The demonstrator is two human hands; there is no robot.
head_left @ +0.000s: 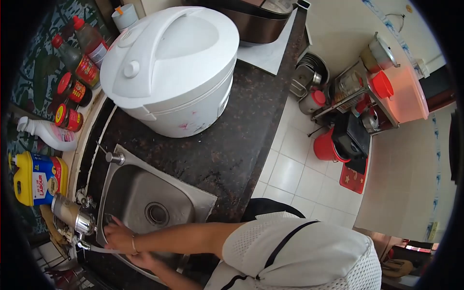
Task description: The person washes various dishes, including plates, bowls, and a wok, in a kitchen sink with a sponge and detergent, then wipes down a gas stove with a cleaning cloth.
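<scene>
My right hand (119, 237), with a thin bracelet at the wrist, reaches across the near edge of the steel sink (186, 197). Its fingers are bent beside a small, clear-looking item that I cannot make out. Below the wrist is my left hand (144, 261), partly covered by the right one, its fingers hidden. Both are close to the faucet (83, 241), where a pale streak, perhaps water, runs toward them. A round drain (157, 213) shows in the basin.
A large white rice cooker (179, 63) stands on the dark counter (241, 150). Sauce bottles (79, 65), jars, a spray bottle (50, 134) and a yellow detergent jug (41, 179) line the wall. A red bucket (326, 146) and a rack (340, 101) stand on the floor.
</scene>
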